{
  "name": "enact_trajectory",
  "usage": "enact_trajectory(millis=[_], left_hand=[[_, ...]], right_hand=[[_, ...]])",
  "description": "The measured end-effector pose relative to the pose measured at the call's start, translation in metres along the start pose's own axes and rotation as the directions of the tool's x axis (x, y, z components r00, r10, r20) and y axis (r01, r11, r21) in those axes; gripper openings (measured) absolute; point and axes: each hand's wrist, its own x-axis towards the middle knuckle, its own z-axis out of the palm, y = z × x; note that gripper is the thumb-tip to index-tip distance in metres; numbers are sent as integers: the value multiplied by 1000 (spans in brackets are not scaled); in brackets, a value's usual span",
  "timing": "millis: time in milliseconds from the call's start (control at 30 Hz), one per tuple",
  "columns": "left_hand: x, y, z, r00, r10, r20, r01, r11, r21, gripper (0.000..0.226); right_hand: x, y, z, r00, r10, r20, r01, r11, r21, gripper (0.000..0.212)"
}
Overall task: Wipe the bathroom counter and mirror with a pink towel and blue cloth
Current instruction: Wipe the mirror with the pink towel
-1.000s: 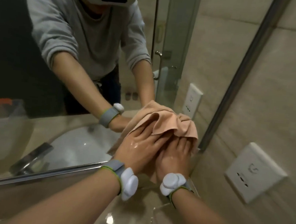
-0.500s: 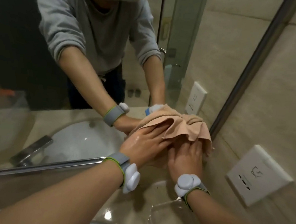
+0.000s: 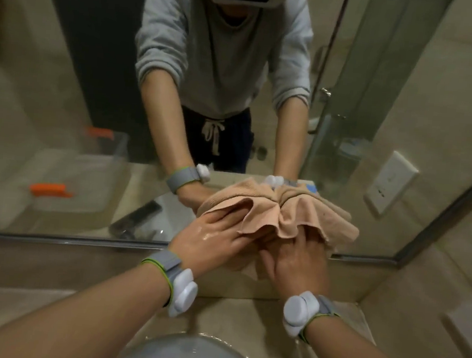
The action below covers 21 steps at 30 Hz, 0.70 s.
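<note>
A bunched pink towel (image 3: pixel 283 215) is pressed against the lower part of the mirror (image 3: pixel 66 76), just above its bottom frame. My left hand (image 3: pixel 211 243) lies flat on the towel's left side, with wet skin and its fingertips tucked under a fold. To its right, my right hand (image 3: pixel 299 260) pushes on the towel with straight fingers whose tips are hidden by the cloth. The beige counter (image 3: pixel 230 316) runs below my wrists. I cannot see the blue cloth clearly.
A white sink basin (image 3: pixel 191 356) sits at the bottom centre. The mirror's dark frame (image 3: pixel 365 259) meets the tiled side wall at the right, where a wall socket (image 3: pixel 471 325) is mounted. The mirror reflects the person, a glass shower door and a clear box with orange clips.
Both hands have slid the towel left and down along the mirror, away from the right frame. My view has swung left and now faces the mirror squarely.
</note>
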Motion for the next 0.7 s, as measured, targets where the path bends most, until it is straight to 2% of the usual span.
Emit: enact_trajectory(millis=[100, 200, 300, 433, 533, 700], left_hand=[[-42, -26, -7, 999, -35, -11, 35, 999, 19, 46], [-90, -52, -12, 996, -85, -15, 86, 994, 67, 46], [-145, -81, -19, 987, -151, -45, 155, 982, 112, 44], [-225, -120, -34, 968, -251, -19, 251, 955, 156, 45], [-263, -135, -37, 949, -314, -14, 311, 931, 189, 47], [-330, -161, -43, 914, -405, 37, 385, 892, 237, 36]], right_hand=[[8, -39, -4, 996, -91, 26, 90, 996, 15, 66], [17, -86, -7, 987, -163, -12, 163, 986, 27, 74], [26, -139, -9, 963, -262, -68, 265, 964, 31, 64], [36, -221, -15, 899, -402, -174, 418, 906, 65, 39], [42, -265, -19, 862, -461, -213, 487, 868, 92, 47], [49, -333, -10, 793, -587, -162, 597, 802, 13, 53]])
